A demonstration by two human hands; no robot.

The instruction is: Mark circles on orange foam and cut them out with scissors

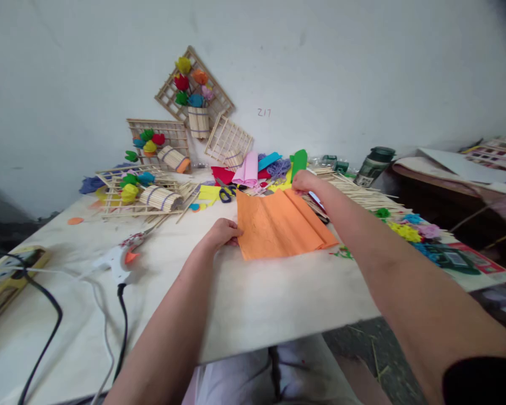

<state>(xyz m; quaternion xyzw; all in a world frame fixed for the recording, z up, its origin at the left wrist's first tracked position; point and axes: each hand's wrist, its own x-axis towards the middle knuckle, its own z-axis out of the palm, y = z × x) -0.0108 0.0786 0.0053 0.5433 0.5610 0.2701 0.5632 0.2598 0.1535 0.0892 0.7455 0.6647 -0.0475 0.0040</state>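
Bare tabletop point(278, 304) runs open along its near edge. The left hand point(221, 232) pinches the orange paper's point(280, 225) near-left edge, fingers closed on it; the right hand point(307, 181) grips its far edge beside the sticks point(354, 191)

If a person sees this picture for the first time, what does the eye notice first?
First the orange crepe paper at the table's centre: the left hand rests on its near-left edge, the right hand on its far corner. Next, the stick trellis with paper flowers leaning on the wall behind.
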